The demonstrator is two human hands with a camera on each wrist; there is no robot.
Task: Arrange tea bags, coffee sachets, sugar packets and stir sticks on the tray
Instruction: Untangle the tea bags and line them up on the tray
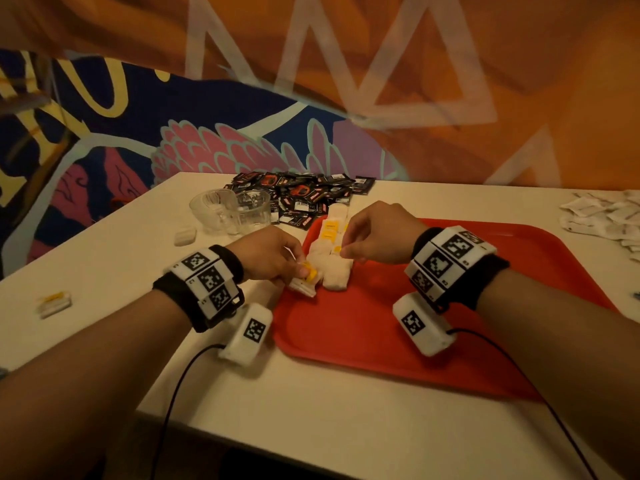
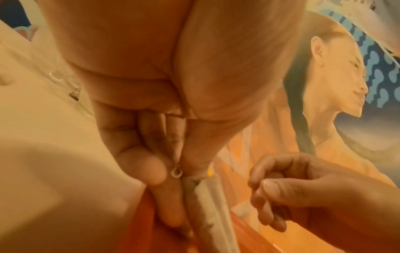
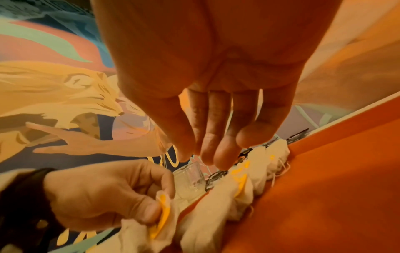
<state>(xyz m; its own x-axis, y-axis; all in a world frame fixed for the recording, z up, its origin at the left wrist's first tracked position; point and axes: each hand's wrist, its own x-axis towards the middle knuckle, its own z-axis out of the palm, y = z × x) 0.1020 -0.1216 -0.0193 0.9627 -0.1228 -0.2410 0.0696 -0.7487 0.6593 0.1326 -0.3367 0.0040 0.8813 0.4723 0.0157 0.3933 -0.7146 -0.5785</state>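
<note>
A red tray (image 1: 381,323) lies on the white table, with a row of white tea bags (image 1: 330,268) with yellow tags along its left edge. At the near end of that row my left hand (image 1: 294,271) pinches a tea bag (image 1: 306,280) by its yellow tag; the right wrist view shows thumb and finger on that tea bag (image 3: 164,220). My right hand (image 1: 346,251) hovers just over the row, its fingertips (image 3: 205,159) drawn together by a yellow tag. Whether it holds a tag or string is hidden.
A pile of black coffee sachets (image 1: 304,195) lies behind the tray, with two glass cups (image 1: 214,209) to its left. White sugar packets (image 1: 602,216) are scattered at the far right. A loose tea bag (image 1: 55,303) lies at the table's left. A painted wall stands close behind.
</note>
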